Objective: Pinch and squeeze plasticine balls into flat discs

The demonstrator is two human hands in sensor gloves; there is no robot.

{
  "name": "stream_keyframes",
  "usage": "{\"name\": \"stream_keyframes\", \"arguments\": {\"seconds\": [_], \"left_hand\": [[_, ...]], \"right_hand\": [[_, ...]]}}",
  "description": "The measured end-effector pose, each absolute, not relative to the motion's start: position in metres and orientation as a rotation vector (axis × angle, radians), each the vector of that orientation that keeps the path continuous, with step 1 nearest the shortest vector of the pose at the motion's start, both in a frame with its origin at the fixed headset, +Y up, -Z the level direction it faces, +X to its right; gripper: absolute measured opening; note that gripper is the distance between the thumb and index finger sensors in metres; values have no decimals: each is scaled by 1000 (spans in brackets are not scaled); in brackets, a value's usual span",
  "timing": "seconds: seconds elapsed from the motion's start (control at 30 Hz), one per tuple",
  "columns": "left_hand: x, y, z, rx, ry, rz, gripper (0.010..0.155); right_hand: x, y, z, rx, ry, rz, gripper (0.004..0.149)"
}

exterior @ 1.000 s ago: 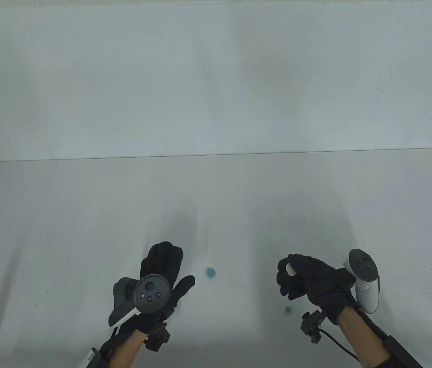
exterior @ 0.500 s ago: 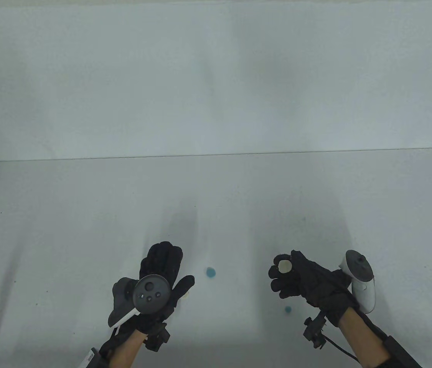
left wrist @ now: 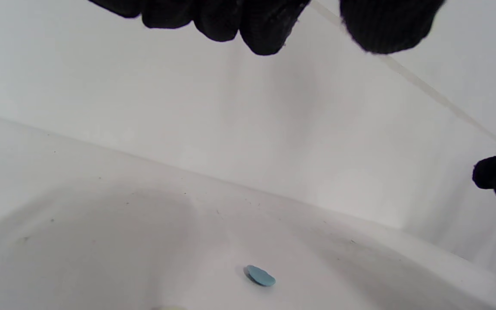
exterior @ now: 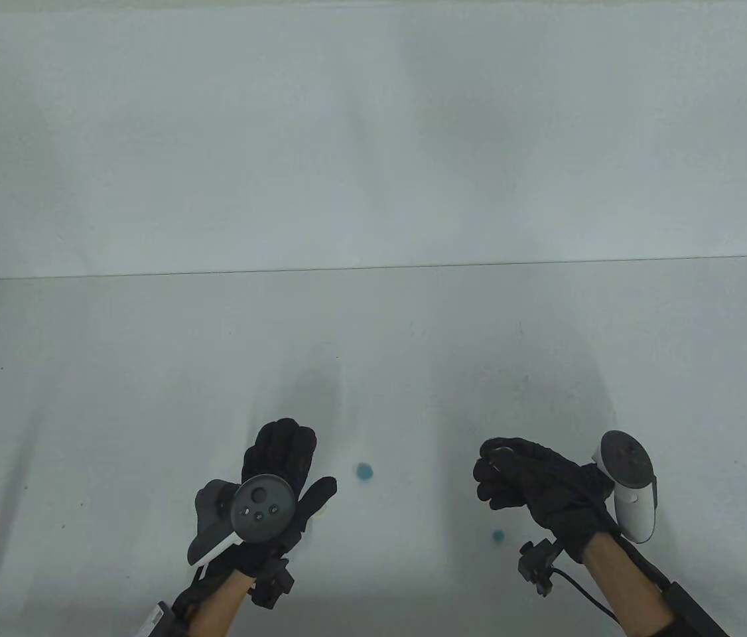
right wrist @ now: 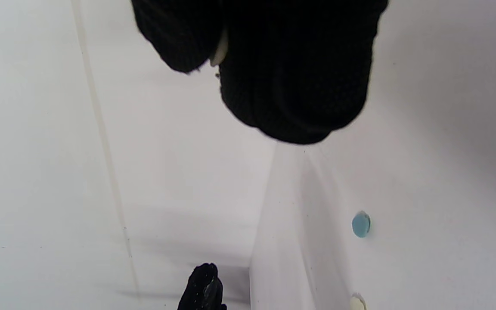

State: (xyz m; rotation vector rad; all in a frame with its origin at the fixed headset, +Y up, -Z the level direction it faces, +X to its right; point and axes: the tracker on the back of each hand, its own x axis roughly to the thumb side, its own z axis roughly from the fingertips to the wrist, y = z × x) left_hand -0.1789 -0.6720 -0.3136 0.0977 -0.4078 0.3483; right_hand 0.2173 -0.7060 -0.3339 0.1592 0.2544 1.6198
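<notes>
My right hand (exterior: 496, 464) is curled above the table and pinches a cream plasticine piece (right wrist: 219, 51) between thumb and fingers; in the table view only a sliver of it (exterior: 502, 451) shows. My left hand (exterior: 290, 458) rests flat with its fingers spread and holds nothing. A flattened blue disc (exterior: 365, 472) lies on the table between the hands and also shows in the left wrist view (left wrist: 261, 276) and the right wrist view (right wrist: 361, 224). A smaller blue piece (exterior: 497, 535) lies below my right hand.
A cream piece (right wrist: 357, 302) lies on the table next to my left hand's thumb (exterior: 324, 490). The white table (exterior: 148, 371) ends at a white back wall (exterior: 373, 133).
My right hand turned and showed the flat cream piece half a second ago; now its fingers have closed over it again. My left hand has not moved.
</notes>
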Motion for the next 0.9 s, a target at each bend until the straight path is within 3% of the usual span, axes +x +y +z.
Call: {"name": "stream_keyframes", "arguments": {"seconds": [0.07,0.17,0.4,0.9], "left_hand": [[-179,-672,-314,99,-409,348,77],[-179,-672,-314,100,-409,350,77],[-179,-671,-314,107,-411,353,77],[-181,-667,-311,132,-423,374,77]], "right_hand": [[216,-711,-335,205,333,1540,71],[217,-715,-336,183,346,1513,78],[219,-708,-335,137,267,1645,45],[205,-693,-335,146,298,1917,44]]}}
